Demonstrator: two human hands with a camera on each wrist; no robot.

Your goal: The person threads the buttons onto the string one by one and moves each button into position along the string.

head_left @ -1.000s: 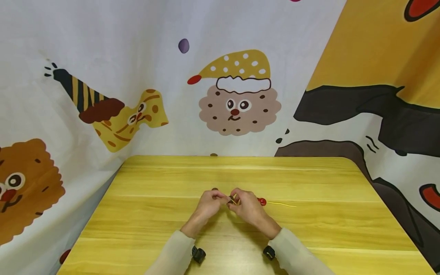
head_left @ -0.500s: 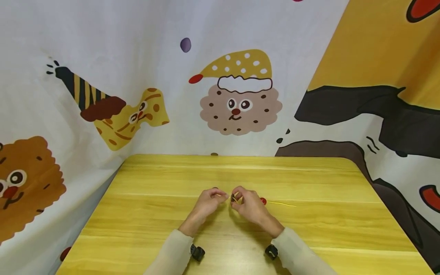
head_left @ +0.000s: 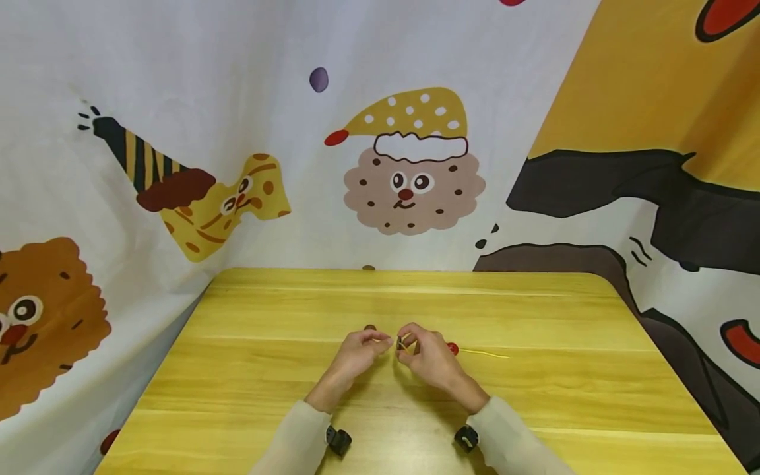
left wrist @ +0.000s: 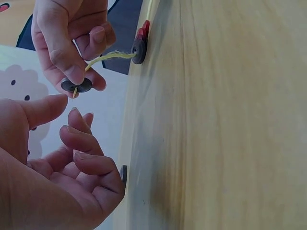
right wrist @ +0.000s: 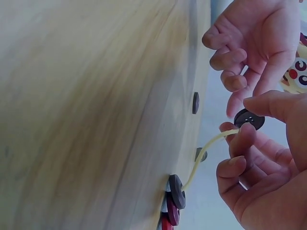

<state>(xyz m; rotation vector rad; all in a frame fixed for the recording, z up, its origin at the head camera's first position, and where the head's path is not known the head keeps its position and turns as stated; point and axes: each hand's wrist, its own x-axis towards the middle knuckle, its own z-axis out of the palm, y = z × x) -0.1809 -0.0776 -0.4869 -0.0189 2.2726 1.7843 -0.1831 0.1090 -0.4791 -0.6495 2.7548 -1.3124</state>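
My right hand (head_left: pixel 432 356) pinches a dark button (left wrist: pixel 82 86) between thumb and fingers. A yellow cord (right wrist: pixel 209 143) runs to this button, and in the left wrist view its short end pokes out of the button's face. Further along the cord sit another dark button (right wrist: pixel 176 191) and red buttons (left wrist: pixel 144 31), low by the tabletop. Close by on the left is my left hand (head_left: pixel 356 356), its thumb and fingertips apart and its other fingers loosely bent. It holds nothing and faces the cord's end across a small gap.
Loose dark buttons lie on the wooden table (head_left: pixel 249 389) beyond the hands: one button (right wrist: pixel 195 103) nearer the left hand, another button (right wrist: pixel 201 154) partly behind the right fingers. The cord's tail (head_left: pixel 487 353) stretches right. A printed curtain (head_left: pixel 285 237) hangs behind the table.
A second ago the left fingertips were at the button and cord; they have since drawn back slightly left. The right hand keeps its pinch on the button, nearly in place.
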